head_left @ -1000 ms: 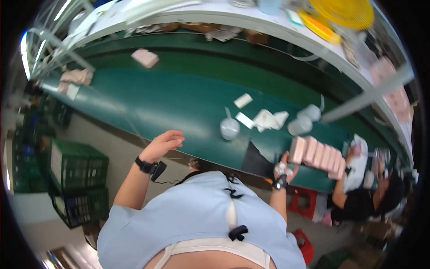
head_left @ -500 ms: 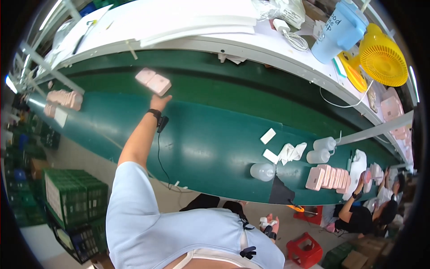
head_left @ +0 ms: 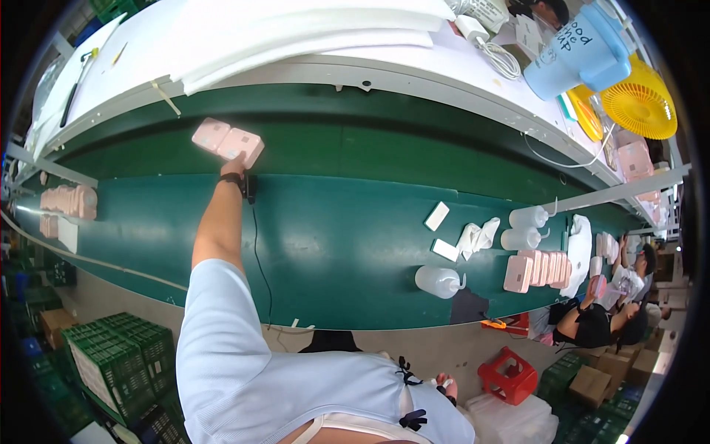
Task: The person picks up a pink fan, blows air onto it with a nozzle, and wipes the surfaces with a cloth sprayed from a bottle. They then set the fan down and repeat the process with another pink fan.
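Note:
Two pale pink boxes (head_left: 211, 134) lie end to end on the dark green strip at the far left of the bench. My left hand (head_left: 234, 164) is at the near edge of the right-hand pink box (head_left: 248, 145), a digit over its top and the other fingers mostly hidden. A dark band with a small black device and a cable sits at that wrist. Low beside my body, my right hand (head_left: 449, 386) is partly hidden, with its fingers curled round a bit of crumpled white cloth or tissue (head_left: 444, 383).
On the green bench (head_left: 333, 229) are white blocks (head_left: 437, 215), a white cloth (head_left: 478, 238), clear squeeze bottles (head_left: 438, 282) and a row of pink boxes (head_left: 519, 273). More pink boxes (head_left: 70, 201) stand far left. A white shelf (head_left: 296, 70) runs behind. Co-workers (head_left: 621, 318) sit at right.
The whole view has shifted as my head turned. My left hand, earlier below the boxes with its thumb out, now has a digit over the right-hand box. My right hand is lower and more hidden.

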{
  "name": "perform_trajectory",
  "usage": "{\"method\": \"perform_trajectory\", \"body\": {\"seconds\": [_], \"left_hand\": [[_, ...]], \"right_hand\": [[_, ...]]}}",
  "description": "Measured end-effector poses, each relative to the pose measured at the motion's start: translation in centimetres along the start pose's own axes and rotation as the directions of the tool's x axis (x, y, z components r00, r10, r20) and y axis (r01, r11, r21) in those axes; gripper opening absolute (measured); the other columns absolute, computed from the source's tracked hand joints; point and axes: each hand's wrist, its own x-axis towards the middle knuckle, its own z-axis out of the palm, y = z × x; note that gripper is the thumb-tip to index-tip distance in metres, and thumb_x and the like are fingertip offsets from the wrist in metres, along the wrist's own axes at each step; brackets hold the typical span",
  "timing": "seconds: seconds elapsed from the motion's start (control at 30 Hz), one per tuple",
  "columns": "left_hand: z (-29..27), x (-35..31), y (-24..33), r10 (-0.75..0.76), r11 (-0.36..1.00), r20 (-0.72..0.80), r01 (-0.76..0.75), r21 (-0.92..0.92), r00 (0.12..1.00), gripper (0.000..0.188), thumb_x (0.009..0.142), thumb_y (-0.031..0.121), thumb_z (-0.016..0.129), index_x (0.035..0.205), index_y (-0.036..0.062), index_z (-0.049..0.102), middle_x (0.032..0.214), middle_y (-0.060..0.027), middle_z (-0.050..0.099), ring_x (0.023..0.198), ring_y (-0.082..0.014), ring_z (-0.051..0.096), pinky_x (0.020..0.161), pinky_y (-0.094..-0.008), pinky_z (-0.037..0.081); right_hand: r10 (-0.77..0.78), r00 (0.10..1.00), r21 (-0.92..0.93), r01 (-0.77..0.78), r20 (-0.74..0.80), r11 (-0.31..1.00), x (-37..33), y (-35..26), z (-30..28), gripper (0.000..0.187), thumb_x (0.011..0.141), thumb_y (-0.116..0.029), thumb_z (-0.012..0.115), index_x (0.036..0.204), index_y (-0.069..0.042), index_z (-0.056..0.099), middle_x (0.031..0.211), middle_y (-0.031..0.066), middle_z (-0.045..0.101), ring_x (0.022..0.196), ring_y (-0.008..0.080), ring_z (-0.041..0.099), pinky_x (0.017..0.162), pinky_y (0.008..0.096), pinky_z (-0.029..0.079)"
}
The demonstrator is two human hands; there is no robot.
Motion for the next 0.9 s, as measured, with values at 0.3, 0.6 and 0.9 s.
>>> {"method": "perform_trajectory", "body": {"seconds": [0.3, 0.6, 0.9], "left_hand": [[-1.0, -21.4, -2.9, -0.076, 0.586, 0.738, 0.628, -0.511, 0.671, 0.017, 0.092, 0.018, 0.065, 0.103, 0.009, 0.058, 0.084, -0.0031, 0.065, 0.063, -0.0085, 0.058, 0.051, -0.0192, 0.047], [0.6, -40.8, -11.4, -0.057, 0.829, 0.927, 0.535, -0.164, 0.371, 0.024, 0.091, 0.018, 0.066, 0.111, 0.0052, 0.063, 0.098, -0.0013, 0.067, 0.082, -0.0093, 0.061, 0.074, -0.0231, 0.049], [4.0, -35.6, -5.9, -0.201, 0.953, 0.929, -0.157, 0.258, 0.311, 0.026, 0.085, 0.018, 0.071, 0.105, 0.0043, 0.066, 0.086, 0.0016, 0.066, 0.076, -0.009, 0.058, 0.071, -0.0249, 0.048]], "right_hand": [[0.277, 0.539, -0.602, 0.647, 0.795, 0.469, -14.0, 3.4, 22.5, 0.038, 0.092, -0.021, 0.065, 0.121, 0.0, 0.055, 0.104, 0.0118, 0.067, 0.095, 0.0173, 0.063, 0.088, 0.0308, 0.047], [0.461, 0.399, -0.594, 0.675, 0.792, 0.437, -19.9, 12.4, 34.7, 0.068, 0.088, -0.024, 0.069, 0.142, 0.0, 0.036, 0.12, 0.0189, 0.061, 0.11, 0.0208, 0.059, 0.093, 0.032, 0.047], [0.237, 0.516, -0.568, 0.743, 0.823, 0.355, -17.0, 13.4, 32.1, 0.065, 0.085, -0.024, 0.071, 0.137, 0.001, 0.042, 0.12, 0.0183, 0.059, 0.106, 0.0199, 0.059, 0.087, 0.0295, 0.048]]}}
